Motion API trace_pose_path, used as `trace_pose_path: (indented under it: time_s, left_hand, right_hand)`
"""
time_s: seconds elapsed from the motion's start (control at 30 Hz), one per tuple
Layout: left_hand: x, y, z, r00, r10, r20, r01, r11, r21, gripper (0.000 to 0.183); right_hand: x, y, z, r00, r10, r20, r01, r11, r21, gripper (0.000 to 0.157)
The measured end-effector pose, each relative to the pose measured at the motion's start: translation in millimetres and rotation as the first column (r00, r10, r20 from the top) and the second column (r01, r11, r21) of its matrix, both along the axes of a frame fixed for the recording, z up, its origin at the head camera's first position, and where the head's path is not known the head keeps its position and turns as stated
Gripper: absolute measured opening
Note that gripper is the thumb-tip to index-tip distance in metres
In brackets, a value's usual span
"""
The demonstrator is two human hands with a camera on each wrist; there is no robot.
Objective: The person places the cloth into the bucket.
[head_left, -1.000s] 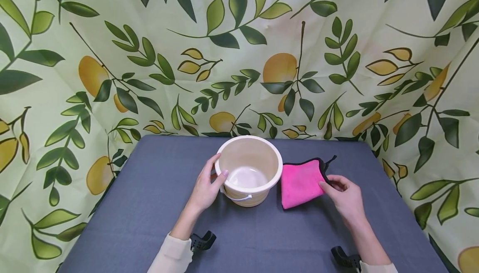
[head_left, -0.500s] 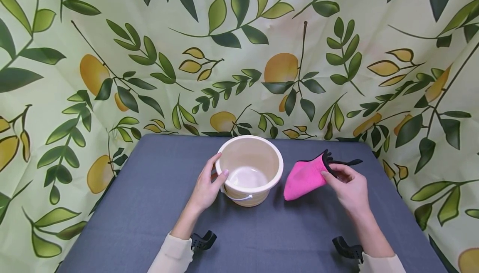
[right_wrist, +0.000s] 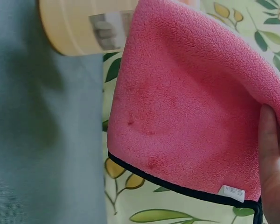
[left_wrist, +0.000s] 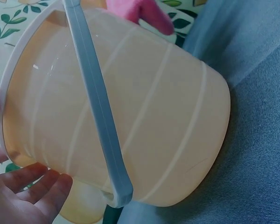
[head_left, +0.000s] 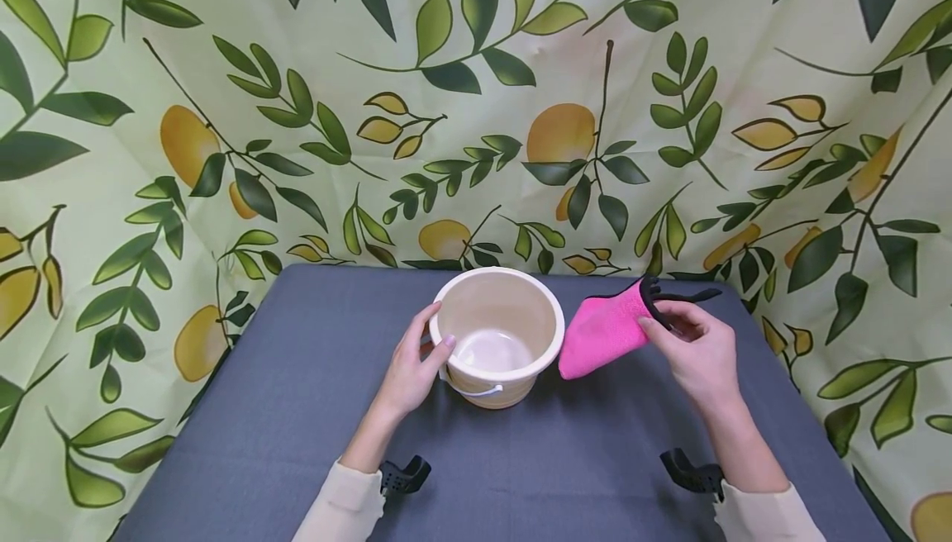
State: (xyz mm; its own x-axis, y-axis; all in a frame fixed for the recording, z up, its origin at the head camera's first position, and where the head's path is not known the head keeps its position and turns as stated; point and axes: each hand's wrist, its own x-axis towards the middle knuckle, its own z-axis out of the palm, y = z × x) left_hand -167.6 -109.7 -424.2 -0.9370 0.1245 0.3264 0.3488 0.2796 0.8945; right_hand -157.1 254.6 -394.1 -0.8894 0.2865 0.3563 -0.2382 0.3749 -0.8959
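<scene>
The left grip (head_left: 406,364), spread wide, holds the cream bucket (head_left: 502,311) at its rim (head_left: 497,271), and the right grip (head_left: 702,352) pinches the black-edged pink cloth (head_left: 602,332).

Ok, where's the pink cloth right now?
In the head view, the pink cloth is right of centre, pinched in the person's right hand, just right of the beige bucket.

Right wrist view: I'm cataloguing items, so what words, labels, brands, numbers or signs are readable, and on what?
No readable text.
Small white rectangular tag on the pink fleecy cloth: any print too small to read.
Grey-and-white rectangular patch on the cream round plastic bucket: blurred, no legible text.
</scene>
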Motion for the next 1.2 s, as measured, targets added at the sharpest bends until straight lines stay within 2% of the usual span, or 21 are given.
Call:
trace_pose_path:
  time_s: [0.23,0.43,0.67,0.9,1.2]
  left_hand:
    - [-19.6,-10,-34.1,1.000,-0.003,-0.005,0.003,1.000,0.018,0.060]
    - [-20.3,-12,-33.2,1.000,-0.020,-0.002,0.020,1.000,0.007,0.058]
    - [-21.1,-11,-33.9,1.000,-0.015,0.006,0.014,1.000,0.009,0.059]
    - [-21.0,-11,-32.9,1.000,-0.015,0.022,0.014,1.000,0.023,0.060]
    - [-19.7,-11,-31.2,0.999,-0.016,0.043,0.015,0.999,0.036,0.058]
  right_hand:
    - [-4.7,-6,17.1,0.999,0.004,-0.032,-0.004,1.000,-0.003,0.027]
    - [-8.1,-12,32.2,0.997,0.030,-0.077,-0.037,0.995,-0.089,0.024]
    - [-12.7,-17,50.3,0.983,0.093,-0.157,-0.126,0.969,-0.212,0.022]
    - [-18.2,-30,59.3,0.967,0.154,-0.202,-0.190,0.967,-0.169,0.021]
    - [-25.0,-52,67.2,0.947,0.214,-0.238,-0.260,0.949,-0.180,0.021]
